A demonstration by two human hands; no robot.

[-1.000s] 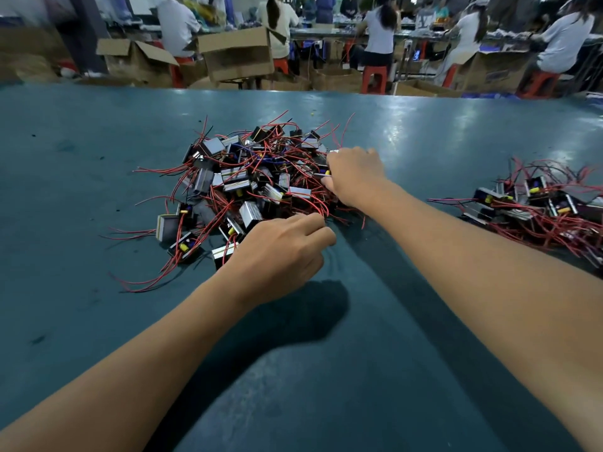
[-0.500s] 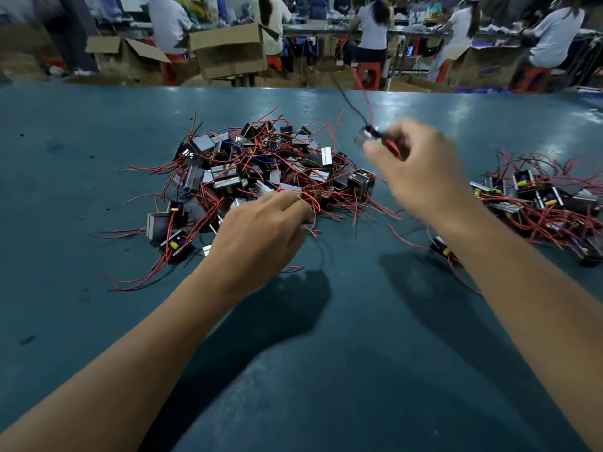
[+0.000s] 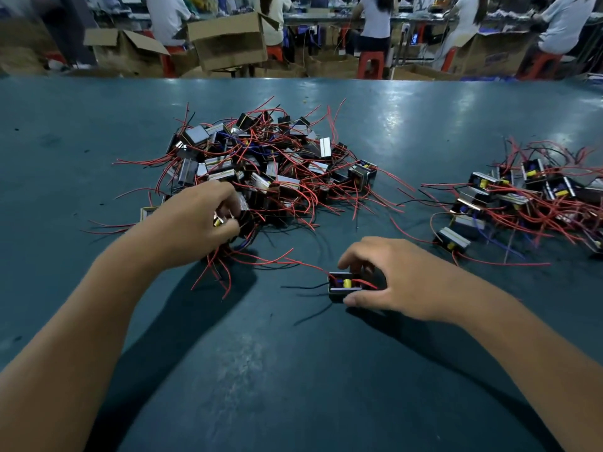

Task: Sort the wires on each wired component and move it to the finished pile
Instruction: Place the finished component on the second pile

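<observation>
Right hand [image 3: 401, 278] grips one component [image 3: 342, 285] on the bench [image 3: 293, 370], between the unsorted pile [image 3: 261, 158] and finished pile [image 3: 528, 197]. Left hand [image 3: 192, 223] pinches another at the unsorted pile's near edge. Judged step: wire sorting; next, straighten its leads, then carry it right.

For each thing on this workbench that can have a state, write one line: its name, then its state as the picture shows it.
Left hand: fingers curled, gripping a component at the near edge of the big pile.
Right hand: gripping a lone component on the table.
Lone component: resting on the table, wires loose.
Big pile: heaped, wires tangled.
Right-side pile: smaller, wires spread.
Cardboard boxes: flaps open.
</observation>
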